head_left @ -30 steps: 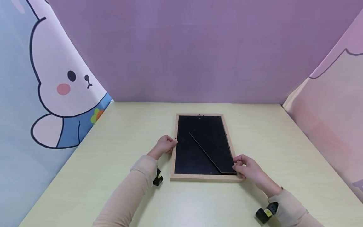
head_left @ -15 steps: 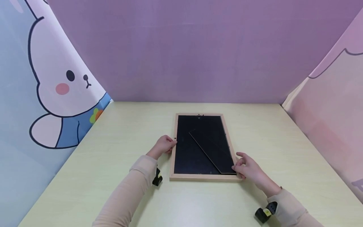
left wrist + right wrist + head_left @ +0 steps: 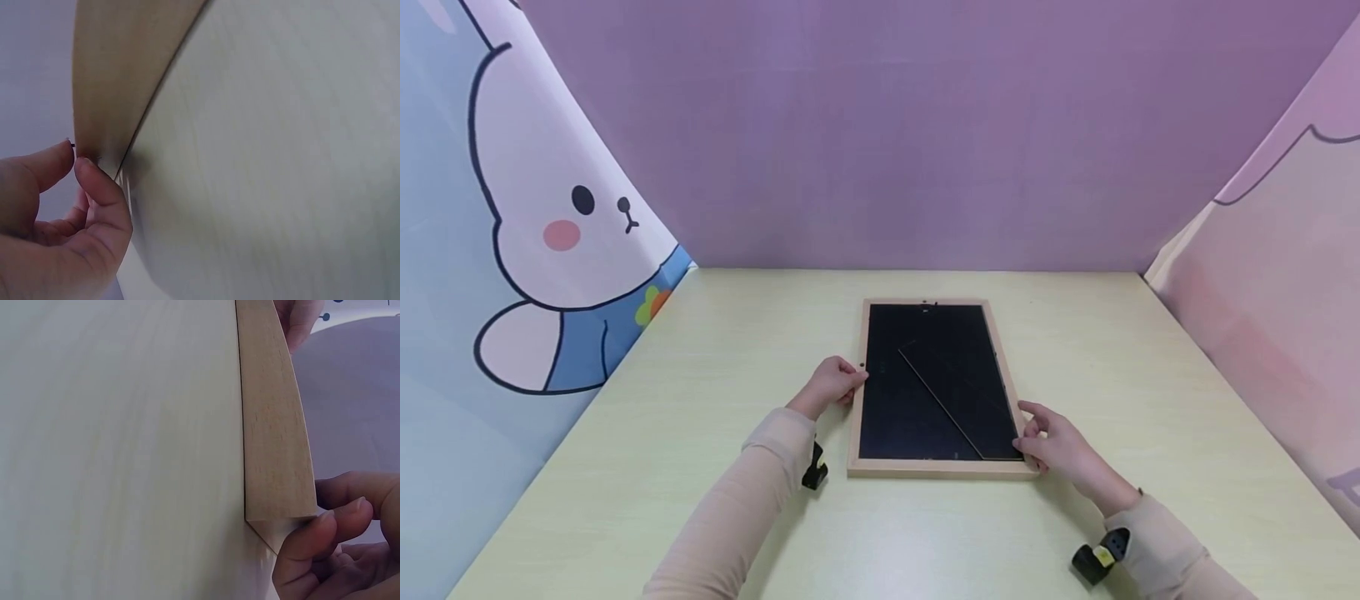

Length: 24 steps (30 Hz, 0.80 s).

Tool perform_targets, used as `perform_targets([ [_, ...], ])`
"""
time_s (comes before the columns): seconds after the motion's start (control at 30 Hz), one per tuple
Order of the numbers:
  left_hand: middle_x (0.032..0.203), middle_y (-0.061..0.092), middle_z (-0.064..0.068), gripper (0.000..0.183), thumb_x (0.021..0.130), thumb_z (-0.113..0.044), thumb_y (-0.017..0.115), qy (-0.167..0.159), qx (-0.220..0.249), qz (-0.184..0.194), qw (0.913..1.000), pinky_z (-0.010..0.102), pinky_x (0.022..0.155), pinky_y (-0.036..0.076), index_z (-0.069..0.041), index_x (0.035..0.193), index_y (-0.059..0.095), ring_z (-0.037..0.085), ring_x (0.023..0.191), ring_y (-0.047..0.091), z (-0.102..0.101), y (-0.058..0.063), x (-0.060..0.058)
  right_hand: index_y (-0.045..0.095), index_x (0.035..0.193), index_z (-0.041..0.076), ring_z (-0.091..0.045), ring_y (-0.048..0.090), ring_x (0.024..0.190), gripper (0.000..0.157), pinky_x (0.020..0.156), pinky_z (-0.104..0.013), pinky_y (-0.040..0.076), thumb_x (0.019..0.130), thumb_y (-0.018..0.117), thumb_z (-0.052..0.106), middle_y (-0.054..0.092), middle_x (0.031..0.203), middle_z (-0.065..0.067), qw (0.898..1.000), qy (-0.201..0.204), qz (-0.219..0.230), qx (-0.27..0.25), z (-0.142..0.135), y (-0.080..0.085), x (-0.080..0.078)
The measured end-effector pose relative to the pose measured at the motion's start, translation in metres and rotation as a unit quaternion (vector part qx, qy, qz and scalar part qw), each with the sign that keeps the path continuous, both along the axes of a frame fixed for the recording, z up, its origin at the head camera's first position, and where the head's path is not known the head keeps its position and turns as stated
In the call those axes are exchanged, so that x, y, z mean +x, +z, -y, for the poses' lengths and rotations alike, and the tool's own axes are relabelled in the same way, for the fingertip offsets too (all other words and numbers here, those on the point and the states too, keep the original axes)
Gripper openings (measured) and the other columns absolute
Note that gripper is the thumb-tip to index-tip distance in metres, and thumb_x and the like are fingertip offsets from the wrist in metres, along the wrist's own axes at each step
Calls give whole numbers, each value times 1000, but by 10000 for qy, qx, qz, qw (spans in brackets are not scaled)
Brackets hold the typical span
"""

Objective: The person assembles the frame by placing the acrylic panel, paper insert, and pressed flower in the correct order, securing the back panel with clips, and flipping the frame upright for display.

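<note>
A picture frame point(image 3: 943, 470) with a light wooden border lies back side up on the table, its black backing board point(image 3: 895, 417) facing me. On the board, a black easel leg point(image 3: 977, 396) lies slantwise, its lower end near the bottom right corner. My left hand point(image 3: 833, 385) pinches the frame's left border, thumb on top; the left wrist view shows a bent finger against the wooden side. At the bottom right corner, my right hand point(image 3: 1060, 446) holds the border with thumb and curled fingers. The right wrist view shows the fingertips point(image 3: 325, 519) right at that corner.
The pale wood-look table point(image 3: 760, 333) extends around the frame. A purple backdrop point(image 3: 880, 150) rises at its far edge, with a rabbit-print panel point(image 3: 572, 250) on the left and a pink panel point(image 3: 1277, 300) on the right. Small metal hardware point(image 3: 927, 307) sits at the frame's top.
The right index finger lifted off the frame's edge and came back near it. The easel leg's edge looks thinner and flatter against the board. The left hand kept its grip.
</note>
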<state>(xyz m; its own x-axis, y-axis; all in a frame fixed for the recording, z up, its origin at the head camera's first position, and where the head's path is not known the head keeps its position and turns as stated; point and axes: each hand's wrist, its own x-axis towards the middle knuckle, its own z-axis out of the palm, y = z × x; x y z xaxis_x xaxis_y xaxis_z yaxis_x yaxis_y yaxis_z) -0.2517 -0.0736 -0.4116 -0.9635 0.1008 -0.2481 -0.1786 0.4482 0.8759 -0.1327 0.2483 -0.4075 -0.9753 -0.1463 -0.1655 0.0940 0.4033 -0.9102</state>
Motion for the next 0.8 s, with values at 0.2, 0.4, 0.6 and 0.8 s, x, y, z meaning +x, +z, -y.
perform_targets([
  [0.2,64,47,4,18,88,-13,62,-24,63,241,9997,22,49,37,1,86,50,12,51,42,2,1,-2,19,139,-13,-12,40,49,64,46,-25,36,86,54,-4,41,73,-5,10000,71,9,-46,0,1,0],
  [0.4,62,46,3,19,88,-14,63,31,188,427,9989,22,48,35,0,88,51,11,50,40,2,-2,-6,18,139,-12,-12,38,49,63,46,-24,35,86,53,-5,40,73,-5,9999,68,47,-130,0,1,-1],
  [0.6,62,45,3,19,88,-13,63,44,252,449,9987,22,48,35,0,87,50,11,50,40,1,-1,-5,19,139,-13,-12,38,49,63,46,-24,35,86,52,-6,40,73,-5,9999,40,47,-104,0,1,-1],
  [0.8,60,43,3,20,87,-14,64,122,294,537,9981,22,47,33,-1,86,49,11,48,38,1,-2,-5,19,139,-12,-12,39,49,63,46,-25,35,86,52,-6,40,73,-5,9999,32,80,-107,1,0,-1],
])
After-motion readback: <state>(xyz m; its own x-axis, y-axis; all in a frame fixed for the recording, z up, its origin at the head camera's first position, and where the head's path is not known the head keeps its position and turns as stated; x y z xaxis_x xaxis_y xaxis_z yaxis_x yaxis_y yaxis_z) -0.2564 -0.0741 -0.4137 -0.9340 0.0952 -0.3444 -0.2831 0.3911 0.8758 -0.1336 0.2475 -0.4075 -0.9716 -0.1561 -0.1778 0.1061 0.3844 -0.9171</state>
